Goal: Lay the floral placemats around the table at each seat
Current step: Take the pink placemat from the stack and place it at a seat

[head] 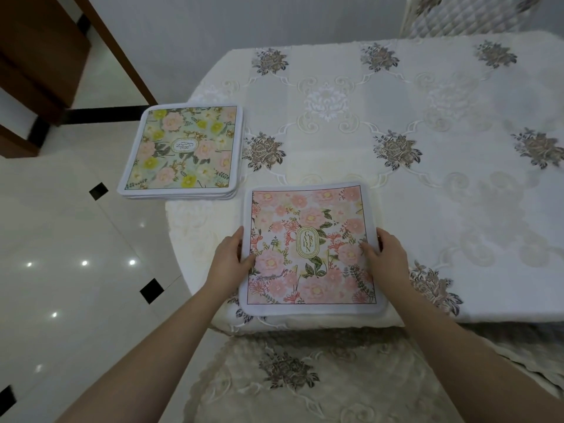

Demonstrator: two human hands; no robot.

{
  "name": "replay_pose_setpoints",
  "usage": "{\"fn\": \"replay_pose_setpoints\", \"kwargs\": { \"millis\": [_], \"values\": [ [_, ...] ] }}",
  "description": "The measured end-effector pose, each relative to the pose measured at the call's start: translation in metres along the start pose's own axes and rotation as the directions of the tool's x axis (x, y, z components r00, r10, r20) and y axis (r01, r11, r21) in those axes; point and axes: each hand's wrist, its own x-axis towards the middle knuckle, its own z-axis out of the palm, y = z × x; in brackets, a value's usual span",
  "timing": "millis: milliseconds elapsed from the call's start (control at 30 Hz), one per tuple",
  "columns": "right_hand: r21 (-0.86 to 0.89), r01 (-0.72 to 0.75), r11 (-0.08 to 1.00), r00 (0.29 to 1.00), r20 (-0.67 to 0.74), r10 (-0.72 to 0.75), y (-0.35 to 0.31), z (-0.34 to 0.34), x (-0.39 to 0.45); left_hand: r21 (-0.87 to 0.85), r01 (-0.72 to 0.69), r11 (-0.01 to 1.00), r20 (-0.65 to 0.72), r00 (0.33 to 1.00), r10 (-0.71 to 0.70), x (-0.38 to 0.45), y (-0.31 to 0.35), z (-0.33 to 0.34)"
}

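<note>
A pink floral placemat [311,248] with a "GARDEN" oval in its middle lies flat at the table's near edge, above a chair seat. My left hand [230,254] holds its left edge, thumb on top. My right hand [386,257] holds its right edge, thumb on the print. A stack of several placemats [183,151], topped by a green and yellow floral one, sits on the table's left corner and overhangs it.
The table [427,117] wears a cream embroidered cloth with dark flower motifs. A chair seat with a lace cover [305,377] stands right below the near edge. Another padded chair back [476,16] rises at the far side. Glossy tiled floor [76,254] and a wooden door frame [116,50] lie to the left.
</note>
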Motion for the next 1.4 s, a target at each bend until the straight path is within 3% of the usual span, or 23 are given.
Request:
{"fn": "replay_pose_setpoints", "kwargs": {
  "millis": [100,200,333,433,600,767,1067,1400],
  "values": [
    [0.033,-0.020,0.999,0.995,-0.094,0.023,0.000,0.002,-0.001,0.102,0.072,0.992,-0.188,0.981,-0.052,-0.001,0.008,0.000],
    [-0.117,0.070,0.991,0.979,-0.183,-0.091,-0.006,0.006,-0.001,0.140,0.045,0.989,-0.271,0.963,-0.005,-0.001,0.019,0.005],
    [-0.253,0.390,0.886,0.899,-0.106,-0.426,-0.033,0.020,0.003,0.266,-0.076,0.961,-0.204,0.970,0.133,0.018,0.039,0.019],
    [-0.294,0.488,0.822,0.854,-0.034,-0.520,-0.057,0.040,0.016,0.345,-0.149,0.927,-0.101,0.976,0.194,0.038,0.056,0.034],
    [-0.324,0.528,0.785,0.849,0.179,-0.497,-0.088,0.078,0.043,0.454,-0.225,0.862,-0.047,0.960,0.276,0.072,0.074,0.049],
    [-0.453,0.530,0.717,0.847,0.245,-0.472,-0.086,0.104,0.057,0.554,-0.276,0.786,0.018,0.947,0.320,0.094,0.071,0.052],
    [-0.502,0.526,0.686,0.848,0.255,-0.465,-0.084,0.104,0.067,0.581,-0.352,0.734,0.056,0.917,0.396,0.108,0.056,0.058],
    [-0.533,0.355,0.768,0.932,0.141,-0.333,-0.064,0.078,0.072,0.530,-0.233,0.815,-0.036,0.954,0.296,0.094,0.043,0.050]
  ]
}}
